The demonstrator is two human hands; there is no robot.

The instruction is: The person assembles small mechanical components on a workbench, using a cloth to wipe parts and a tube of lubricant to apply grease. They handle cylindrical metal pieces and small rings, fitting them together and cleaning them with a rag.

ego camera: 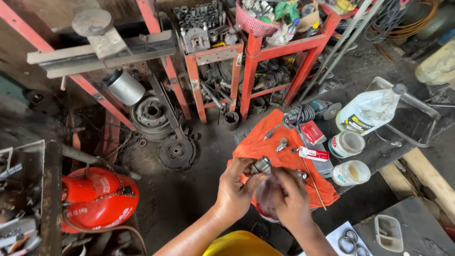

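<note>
Head view, looking down on a workshop floor. Landmark: the orange cloth (279, 151) spread on the ground.

Left hand (234, 189): over the near left edge of the cloth, fingers curled narrow around a small grey metal fitting (261, 165), pinched between thumb and fingertips. The fitting stands clear of the cloth, held above its near edge.

Right hand (286, 199): just beside the left hand, over the near part of the cloth, fingers curled inward and touching or nearly touching the left hand. It is motion-blurred; what it grips, if anything, cannot be told. A red-and-white round object (265, 215) shows beneath it, mostly hidden.

On the cloth: a small metal part (281, 144) near the centre, a red box (313, 132) at the far right corner, a white-and-red carton (313, 153) on the right edge, a thin rod (314, 182) lying along the right side.

Right of the cloth: two white jars (347, 144) (351, 172), one behind the other, and a white plastic jug (371, 110) farther off. Beyond the cloth: an angle grinder (310, 111) touching its far edge, and red metal racks (251, 61) full of parts. Well left of the cloth: a red gas cylinder (97, 199) lying on its side.
</note>
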